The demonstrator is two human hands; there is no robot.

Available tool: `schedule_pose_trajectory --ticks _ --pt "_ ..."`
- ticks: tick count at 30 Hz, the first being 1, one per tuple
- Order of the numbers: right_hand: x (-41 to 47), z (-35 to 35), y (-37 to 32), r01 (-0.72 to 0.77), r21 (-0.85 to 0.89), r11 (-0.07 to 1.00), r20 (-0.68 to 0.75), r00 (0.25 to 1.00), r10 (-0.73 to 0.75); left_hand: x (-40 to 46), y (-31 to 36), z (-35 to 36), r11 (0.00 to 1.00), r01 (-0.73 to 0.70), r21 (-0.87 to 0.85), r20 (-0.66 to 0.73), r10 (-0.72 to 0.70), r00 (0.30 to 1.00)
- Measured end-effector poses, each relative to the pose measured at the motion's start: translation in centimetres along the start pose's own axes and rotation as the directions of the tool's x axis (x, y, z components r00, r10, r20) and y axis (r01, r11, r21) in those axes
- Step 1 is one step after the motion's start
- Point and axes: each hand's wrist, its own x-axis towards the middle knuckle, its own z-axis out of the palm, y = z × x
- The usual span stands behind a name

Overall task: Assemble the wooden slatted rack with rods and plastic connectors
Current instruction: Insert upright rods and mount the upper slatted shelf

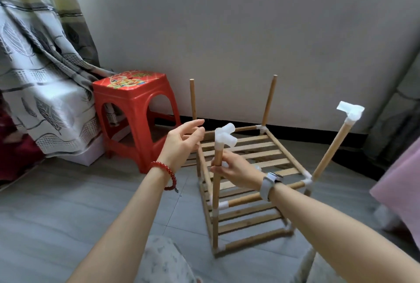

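On the floor the rack (pixel 245 169) has 2 slatted shelves joined and 4 posts up, 2 capped with connectors; the right hand (pixel 236 169) pinches the 6 o'clock post (pixel 217 178), the left hand (pixel 181 144) has fingers spread, and 2 far posts at 12 o'clock are bare.

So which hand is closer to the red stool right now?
Left. The left hand hangs open just right of the red stool; the right hand grips the near upright rod, farther right.

Light: soft, even daylight, brightest at curtain (pixel 34 32) upper left | Shadows: faint, diffuse on floor (pixel 68 203) | Glare: none | Blur: slight motion smear on left hand (pixel 181 144), lower rack (pixel 250 221) soft | Distortion: wide-angle bowing at edges, wall (pixel 250 32) base curved.
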Motion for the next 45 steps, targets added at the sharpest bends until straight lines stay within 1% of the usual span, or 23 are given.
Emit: schedule_pose_trajectory --ticks 6,10,13,15,19,23,25,26,27,28,29,30,31,32,33,34,35,36,37,39,41,43,45 --pt "-6.2 -6.4 3.5 -0.179 -0.011 0.984 0.035 0.983 0.180 0.5 -2.1 4.7 0.989 0.048 0.141 0.044 -0.054 0.998" --pt "-10.2 -10.5 7.0 -0.337 0.011 0.942 -0.108 0.936 0.336 1.0 -2.2 8.4 0.974 0.078 0.212 0.082 -0.097 0.992" --pt "-12.8 -13.4 9.9 -0.446 0.036 0.895 -0.304 0.848 0.435 1.3 -1.8 11.4 0.959 0.070 0.276 0.099 -0.101 0.990" --pt "-14.2 -15.2 12.0 -0.514 0.049 0.856 -0.428 0.764 0.483 1.6 -1.5 13.4 0.956 0.055 0.289 0.112 -0.091 0.990" --pt "-15.9 -17.4 15.7 -0.601 0.127 0.789 -0.564 0.611 0.556 2.5 -1.1 16.2 0.948 0.010 0.318 0.097 -0.043 0.994" --pt "-16.3 -19.0 18.2 -0.605 0.259 0.753 -0.643 0.474 0.601 3.1 -1.1 17.9 0.941 -0.065 0.333 0.056 0.049 0.997" --pt "-16.6 -19.2 18.5 -0.577 0.333 0.746 -0.676 0.405 0.616 3.1 -1.3 18.1 0.931 -0.123 0.343 0.019 0.124 0.992" --pt "-16.6 -19.0 18.5 -0.547 0.382 0.745 -0.699 0.356 0.620 3.1 -1.4 18.1 0.923 -0.157 0.352 -0.007 0.170 0.985" --pt "-16.4 -18.5 18.1 -0.504 0.455 0.734 -0.718 0.281 0.637 3.1 -1.5 18.0 0.915 -0.185 0.358 -0.038 0.212 0.977" --pt "-16.2 -17.8 17.6 -0.435 0.549 0.713 -0.721 0.185 0.668 3.0 -1.6 17.9 0.909 -0.209 0.362 -0.079 0.253 0.964" --pt "-15.7 -16.9 17.0 -0.339 0.652 0.679 -0.693 0.100 0.714 3.0 -1.7 17.8 0.906 -0.223 0.361 -0.135 0.288 0.948" --pt "-15.0 -15.9 16.2 -0.228 0.752 0.619 -0.628 0.039 0.777 3.0 -1.7 17.6 0.907 -0.225 0.357 -0.203 0.310 0.929" --pt "-14.4 -15.0 15.3 -0.129 0.839 0.529 -0.531 0.021 0.847 3.1 -1.6 17.6 0.913 -0.211 0.348 -0.280 0.316 0.906" --pt "-13.6 -14.5 14.2 -0.046 0.905 0.424 -0.421 0.063 0.905 3.2 -1.6 17.5 0.925 -0.186 0.332 -0.364 0.307 0.879" --pt "-12.9 -14.3 13.2 0.028 0.954 0.300 -0.301 0.154 0.941 3.4 -1.4 17.4 0.940 -0.154 0.305 -0.439 0.282 0.853" --pt "-12.1 -14.2 12.0 0.095 0.982 0.162 -0.183 0.282 0.942 3.6 -1.3 17.3 0.955 -0.123 0.269 -0.499 0.248 0.831" --pt "-11.3 -14.3 10.9 0.151 0.988 0.042 -0.102 0.417 0.903 3.8 -1.2 17.1 0.970 -0.093 0.227 -0.546 0.205 0.812" --pt "-10.4 -14.2 10.0 0.191 0.981 -0.036 -0.070 0.520 0.851 4.1 -1.1 16.9 0.980 -0.071 0.187 -0.583 0.168 0.795" --pt "-9.7 -14.3 9.1 0.228 0.970 -0.082 -0.069 0.587 0.807 4.3 -0.9 16.8 0.987 -0.055 0.154 -0.608 0.138 0.782" --pt "-7.6 -13.8 7.7 0.260 0.959 -0.114 -0.096 0.674 0.733 5.1 -1.1 16.1 0.992 0.007 0.127 -0.600 0.071 0.797" --pt "-5.6 -13.2 6.8 0.247 0.965 -0.091 -0.133 0.756 0.641 5.8 -1.6 15.5 0.987 0.053 0.152 -0.494 0.029 0.869" --pt "-3.3 -12.6 6.3 0.230 0.973 -0.035 -0.174 0.820 0.545 6.5 -2.3 14.7 0.990 0.013 0.139 -0.335 0.034 0.942" --pt "-1.0 -12.2 5.9 0.228 0.971 0.066 -0.231 0.847 0.478 7.0 -3.0 13.6 0.995 -0.029 0.099 -0.224 0.051 0.973"
